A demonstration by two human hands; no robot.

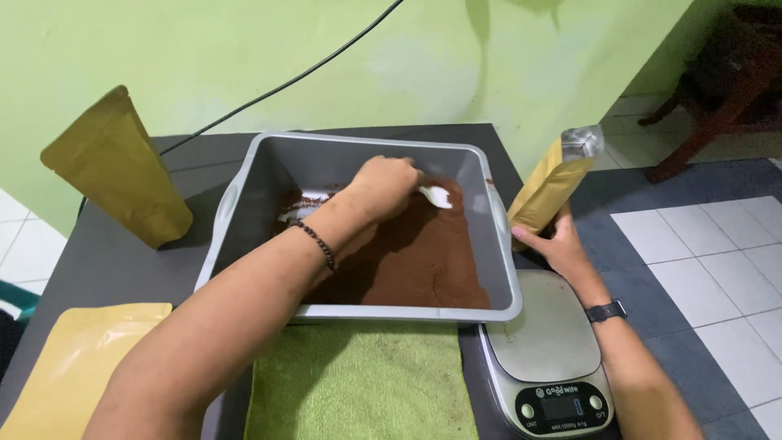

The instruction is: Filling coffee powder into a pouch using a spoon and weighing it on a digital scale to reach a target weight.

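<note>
The left hand (389, 186) grips a white scoop (436, 195) in the brown powder (423, 253), frame centre. The right hand (558, 244) clamps the gold pouch (554, 183) over the scale (550, 326). Better to lift the scoop level and keep the pouch upright.

A dark grey bench (114, 261) fills the lower left and middle of the frame. On it, at the upper left, a mustard-yellow pouch (118, 167) stands tilted against the green wall (244, 49). Another flat yellow pouch (77, 358) lies at the lower left corner. A green cloth (362, 383) lies at the bottom centre. A black cable (301, 77) runs diagonally across the wall. At the upper right, a dark wooden chair (717, 81) stands on the tiled floor (717, 253).
</note>
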